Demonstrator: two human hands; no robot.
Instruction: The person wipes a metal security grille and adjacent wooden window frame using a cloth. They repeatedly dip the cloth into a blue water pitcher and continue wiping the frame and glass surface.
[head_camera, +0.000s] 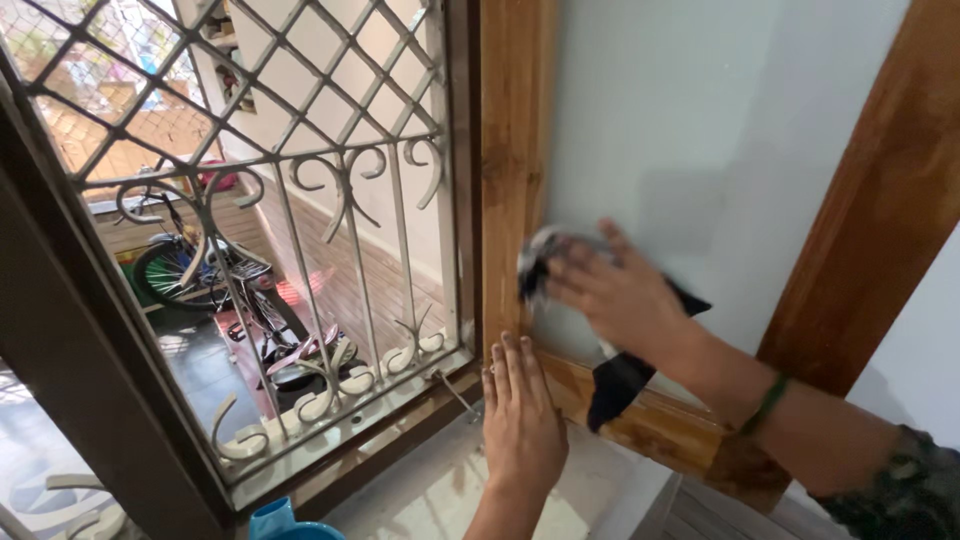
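Two bare hands are at work by an open window. Biggest of all is the wooden window frame (515, 150), brown and shiny, with a big flat pane of pale frosted glass (700, 130) set in it. Next to it is a metal grille (330, 170), white and bumpy, with criss-cross bars on top and curly shapes lower down. Under it runs a smooth, pale sill (430, 490).

The right hand (620, 295) reaches across from the right side, arm stretched out, with a green band (768, 402) on the wrist. Its fingers lie close together and press a cloth (610, 370) flat on the glass, near the bottom left corner of the pane. This cloth is soft and crumpled, dark with a light patch, and one end hangs down over the bottom rail of the frame.

The left hand (522, 420) comes up from below. It rests flat, palm down, fingers straight and close together, with the fingertips at the bottom left corner of the frame.

Smallest is a blue plastic tub (285, 522) at the sill's near edge.
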